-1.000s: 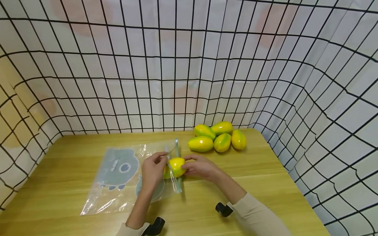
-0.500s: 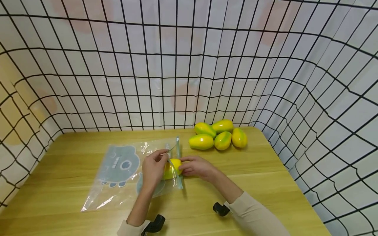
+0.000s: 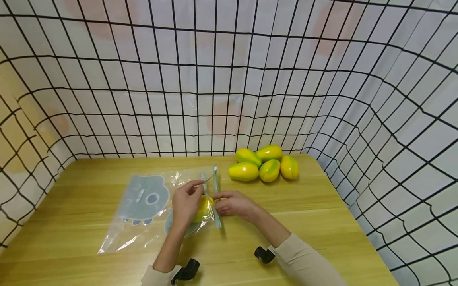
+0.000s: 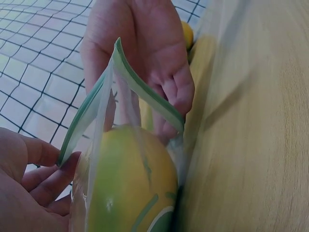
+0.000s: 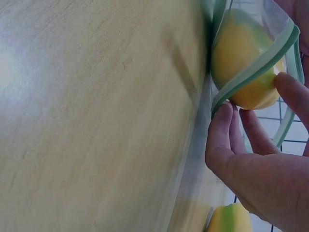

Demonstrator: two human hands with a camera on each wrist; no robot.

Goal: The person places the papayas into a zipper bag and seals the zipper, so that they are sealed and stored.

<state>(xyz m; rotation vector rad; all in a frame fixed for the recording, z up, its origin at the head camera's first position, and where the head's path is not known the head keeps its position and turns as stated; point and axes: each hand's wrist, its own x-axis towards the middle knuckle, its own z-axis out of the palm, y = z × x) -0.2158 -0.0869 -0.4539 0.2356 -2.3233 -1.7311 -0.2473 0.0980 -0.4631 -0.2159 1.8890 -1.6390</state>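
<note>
A clear zip bag (image 3: 137,240) with blue-grey cartoon prints lies on the table, its mouth facing right. My left hand (image 3: 185,204) pinches one side of its green-edged rim (image 4: 79,123) between thumb and fingers, keeping the mouth apart. Just inside the mouth is a yellow-green papaya (image 3: 202,209), mostly within the bag; the left hand partly covers it in the head view. From the right, my right hand (image 3: 234,205) reaches to the rim, with fairly straight fingers (image 5: 292,94) touching the papaya's outer end. Another of its fingertips lies against the bag's lower rim.
Several more papayas (image 3: 270,170) are grouped at the back right of the wooden table (image 3: 243,256). A black wire grid (image 3: 212,115) stands behind the table and along its sides, with pale cloth beyond. A black wrist mount (image 3: 264,254) hangs at each sleeve.
The papaya has moved left, deeper into the bag, and the right hand has followed it to the rim. The left hand keeps its pinch on the bag edge. The other papayas have stayed put.
</note>
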